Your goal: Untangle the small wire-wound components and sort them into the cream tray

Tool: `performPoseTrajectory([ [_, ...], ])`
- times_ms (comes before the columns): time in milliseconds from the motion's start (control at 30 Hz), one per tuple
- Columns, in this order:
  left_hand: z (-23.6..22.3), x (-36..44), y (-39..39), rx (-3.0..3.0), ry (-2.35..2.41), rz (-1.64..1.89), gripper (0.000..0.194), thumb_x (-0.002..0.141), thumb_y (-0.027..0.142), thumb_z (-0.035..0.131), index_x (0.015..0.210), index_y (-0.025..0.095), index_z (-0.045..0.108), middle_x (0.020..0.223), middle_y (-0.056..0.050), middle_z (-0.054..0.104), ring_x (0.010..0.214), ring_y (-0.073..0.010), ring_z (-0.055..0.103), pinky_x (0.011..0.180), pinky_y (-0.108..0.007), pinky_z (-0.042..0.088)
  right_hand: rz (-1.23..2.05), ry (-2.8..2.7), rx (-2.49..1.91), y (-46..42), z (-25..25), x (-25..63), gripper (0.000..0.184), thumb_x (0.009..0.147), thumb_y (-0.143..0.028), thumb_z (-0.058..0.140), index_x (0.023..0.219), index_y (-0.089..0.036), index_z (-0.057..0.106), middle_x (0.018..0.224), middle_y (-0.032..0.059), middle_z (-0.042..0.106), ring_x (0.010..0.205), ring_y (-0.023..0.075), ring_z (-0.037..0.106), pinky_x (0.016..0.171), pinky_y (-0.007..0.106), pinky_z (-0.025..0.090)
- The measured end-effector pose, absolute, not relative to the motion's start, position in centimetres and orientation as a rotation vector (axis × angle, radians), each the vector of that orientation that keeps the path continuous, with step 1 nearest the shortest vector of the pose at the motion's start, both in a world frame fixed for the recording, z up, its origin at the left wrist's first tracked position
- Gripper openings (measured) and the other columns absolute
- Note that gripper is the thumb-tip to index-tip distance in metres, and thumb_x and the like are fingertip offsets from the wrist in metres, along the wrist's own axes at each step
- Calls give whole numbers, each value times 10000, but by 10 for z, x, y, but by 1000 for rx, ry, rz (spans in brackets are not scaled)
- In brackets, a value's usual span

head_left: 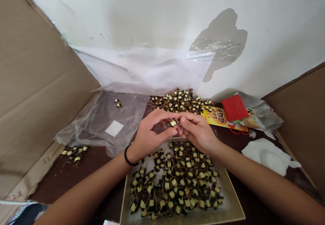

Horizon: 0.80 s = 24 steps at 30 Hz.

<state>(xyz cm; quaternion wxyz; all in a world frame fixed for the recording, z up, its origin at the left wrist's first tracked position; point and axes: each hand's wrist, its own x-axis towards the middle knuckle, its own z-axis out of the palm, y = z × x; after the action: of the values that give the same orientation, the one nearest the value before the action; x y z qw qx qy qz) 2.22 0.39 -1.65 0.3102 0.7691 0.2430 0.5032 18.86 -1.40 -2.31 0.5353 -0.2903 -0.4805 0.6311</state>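
Note:
Above the far edge of a shallow box (235, 204), my two hands meet around a small transformer coil (173, 123), with a yellow-taped middle, black ends and thin wire leads. My left hand (149, 130), with a black band at its wrist, pinches the coil between thumb and fingers. From the other side, the fingertips of my right hand (198, 128) close at the coil's right end, seemingly on its leads; the exact contact is too small to make out. Under my hands, the box holds many similar coils (174, 182) lying loose over a whitish lining.
Behind my hands lies a heap of coils (177, 99). Clear plastic sheeting (96, 116) bears a white square (114, 128) and two coils; a small cluster (74, 153) lies nearer left. At right are a yellow snack packet (213, 116), red envelope (235, 107) and white crumpled piece (269, 155). Cardboard walls flank the table.

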Motion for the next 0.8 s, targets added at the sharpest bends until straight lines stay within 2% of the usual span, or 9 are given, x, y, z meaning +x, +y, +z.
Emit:
performPoseTrajectory([
  [200,-15,23,5,2080,636,1359,284,787,284,704,1063,224,676,914,-34,690,789,-128,580,687,-235,476,1632,-1008,-653,-14,-17,187,232,726,-390,737,788,-169,706,581,-9,586,514,85,493,470,216,371],
  [367,-18,23,6,2034,663,1344,274,764,336,720,1001,204,684,873,-49,661,766,-141,579,660,-248,491,1691,-999,-633,-14,-16,188,208,732,-369,720,777,-170,682,576,-15,570,513,83,486,474,213,361],
  [467,-19,24,5,1953,660,1309,276,746,361,731,959,196,671,914,-59,632,809,-154,595,676,-260,510,1649,-1041,-662,-14,-18,188,258,751,-392,699,884,-176,652,627,-19,576,522,82,493,479,212,368],
  [533,-19,25,4,1881,709,1286,286,728,363,746,937,192,652,937,-58,625,834,-158,603,678,-254,513,1554,-1130,-714,-15,-19,187,321,797,-432,649,1006,-192,601,670,-22,586,528,85,499,493,216,383],
  [600,-18,25,2,1800,815,1263,299,714,347,758,932,187,630,939,-51,634,811,-148,606,660,-238,509,1378,-1262,-810,-16,-20,187,317,851,-460,575,1030,-200,554,695,-22,590,542,91,502,515,222,395],
  [700,-17,25,2,1707,952,1236,316,691,325,771,926,179,617,927,-40,643,754,-132,601,628,-222,501,1062,-1471,-994,-17,-21,186,232,880,-414,534,848,-185,550,662,-23,552,557,93,479,529,220,373],
  [800,-17,25,3,1693,977,1219,298,675,303,775,900,176,628,907,-34,647,788,-142,606,645,-223,502,888,-1607,-1085,-17,-21,186,225,866,-320,541,694,-176,541,595,-35,495,535,87,435,512,215,335],
])
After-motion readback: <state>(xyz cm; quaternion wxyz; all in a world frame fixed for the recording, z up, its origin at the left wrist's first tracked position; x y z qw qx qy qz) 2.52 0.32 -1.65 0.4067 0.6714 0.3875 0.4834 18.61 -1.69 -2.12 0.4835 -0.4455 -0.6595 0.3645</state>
